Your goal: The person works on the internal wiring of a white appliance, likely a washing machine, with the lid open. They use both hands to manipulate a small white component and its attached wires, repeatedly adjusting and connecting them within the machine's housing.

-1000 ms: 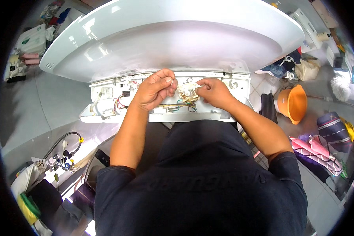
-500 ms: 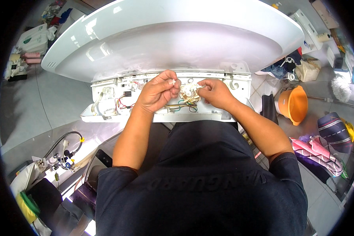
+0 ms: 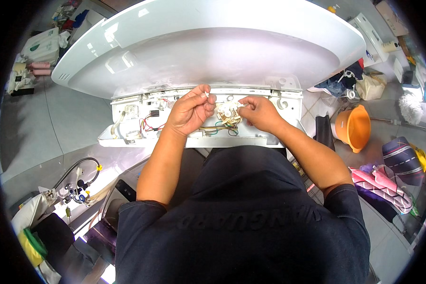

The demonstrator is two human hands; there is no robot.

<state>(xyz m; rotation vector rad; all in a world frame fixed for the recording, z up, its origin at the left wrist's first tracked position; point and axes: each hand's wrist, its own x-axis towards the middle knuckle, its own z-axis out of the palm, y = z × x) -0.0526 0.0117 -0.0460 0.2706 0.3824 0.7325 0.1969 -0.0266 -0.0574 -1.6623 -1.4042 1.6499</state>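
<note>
Between the thumb and fingers of my left hand (image 3: 189, 112) is a small white piece (image 3: 206, 94), too small to make out its kind. My right hand (image 3: 263, 113) grips the right edge of a yellowed white mechanism (image 3: 227, 112) with a round, gear-like part on top. Wires (image 3: 221, 127) run beneath this mechanism, some green and some brownish. Both hands are over an opened white appliance panel (image 3: 203, 141), whose hollow holds more parts. To the left of my left hand, red and dark wires (image 3: 147, 127) lie inside it, near a pale curved hose (image 3: 117, 124).
Beyond the panel stands a large glossy white lid (image 3: 213, 52), raised. An orange bucket (image 3: 357, 128) and a pink cloth (image 3: 383, 187) are at the right. At the lower left are a black hose (image 3: 80, 163) and fittings with valves (image 3: 78, 193).
My left hand has shifted very slightly, still pinching the small white piece. My right hand remains at the mechanism's edge, almost unmoved.
</note>
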